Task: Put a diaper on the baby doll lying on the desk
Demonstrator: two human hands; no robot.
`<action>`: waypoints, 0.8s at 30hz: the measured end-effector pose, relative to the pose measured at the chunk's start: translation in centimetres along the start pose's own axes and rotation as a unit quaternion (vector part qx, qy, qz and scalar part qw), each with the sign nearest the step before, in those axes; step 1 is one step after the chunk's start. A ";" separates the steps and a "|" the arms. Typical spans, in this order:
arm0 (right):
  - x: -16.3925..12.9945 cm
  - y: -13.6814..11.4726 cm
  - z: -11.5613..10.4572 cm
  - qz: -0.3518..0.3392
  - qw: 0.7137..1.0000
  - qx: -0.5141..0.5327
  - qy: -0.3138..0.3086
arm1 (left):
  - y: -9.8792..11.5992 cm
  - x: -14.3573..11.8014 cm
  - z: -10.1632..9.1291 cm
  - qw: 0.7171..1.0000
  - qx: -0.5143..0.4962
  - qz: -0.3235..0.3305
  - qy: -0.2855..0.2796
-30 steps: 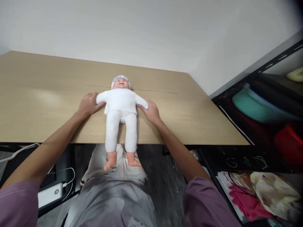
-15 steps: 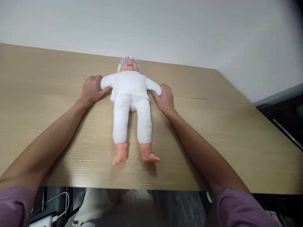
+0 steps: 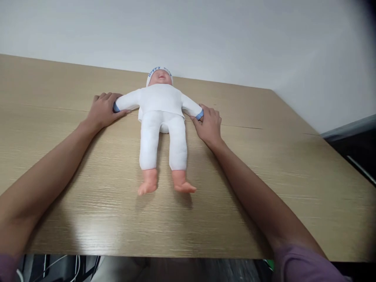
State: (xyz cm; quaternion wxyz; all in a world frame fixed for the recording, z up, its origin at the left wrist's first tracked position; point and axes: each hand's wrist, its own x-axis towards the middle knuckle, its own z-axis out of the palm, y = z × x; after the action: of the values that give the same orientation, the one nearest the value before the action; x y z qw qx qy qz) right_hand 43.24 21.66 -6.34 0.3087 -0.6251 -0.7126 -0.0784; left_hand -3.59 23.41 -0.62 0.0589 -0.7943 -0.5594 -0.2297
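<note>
- Doll (image 3: 160, 117) lies face up near the counter's (image 3: 264, 188) far edge, feet toward the near edge.
- Left hand (image 3: 102, 109) fingers closed round one cuff, hiding the doll's hand.
- Right hand (image 3: 209, 125) fingers clamp the other cuff likewise.
- Cap lettering unreadable.

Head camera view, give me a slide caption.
Both hands, left hand and right hand, grip the cuffs of a doll on a table.

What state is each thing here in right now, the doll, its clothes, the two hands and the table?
Doll: lying face up on the table, arms spread, legs straight, feet bare.
Cap: on the doll's head.
White suit: on the doll, blue cuffs showing at both wrists.
Left hand: closed around the end of one doll arm.
Right hand: closed around the end of the other arm.
Table: wooden, doll resting on it.
</note>
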 end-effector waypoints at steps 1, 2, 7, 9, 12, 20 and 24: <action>0.0 0.1 0.0 0.004 1.000 0.007 0.000 | -0.6 -0.2 -0.1 1.000 -0.008 -0.011 -0.004; 0.0 0.2 0.1 0.007 1.000 0.016 0.002 | -1.1 -0.3 -0.1 1.000 -0.014 -0.023 -0.007; -0.8 -0.7 0.1 0.020 0.999 0.042 0.023 | -0.7 -1.7 -0.1 0.997 -0.026 -0.065 0.018; -2.3 -2.0 -0.7 0.032 0.999 0.034 0.021 | 0.6 -3.1 -0.6 0.996 -0.031 -0.071 0.051; -5.2 -5.0 -3.1 0.030 0.999 0.036 0.008 | 3.2 -5.2 -1.9 0.993 -0.058 -0.066 0.083; -21.0 -13.2 -17.3 -0.045 0.983 0.176 0.023 | 17.1 -18.9 -10.2 0.949 -0.250 -0.063 0.180; -35.2 -11.8 -20.0 -0.064 0.965 0.254 -0.019 | 24.1 -34.5 -10.4 0.930 -0.367 0.000 -0.007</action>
State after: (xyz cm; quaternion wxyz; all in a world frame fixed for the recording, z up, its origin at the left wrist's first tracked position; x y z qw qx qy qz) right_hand 39.93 -20.41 -6.13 0.4382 -0.4805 -0.7534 0.0972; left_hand 6.06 -18.77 -2.31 -0.2410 -0.7620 -0.4362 -0.4135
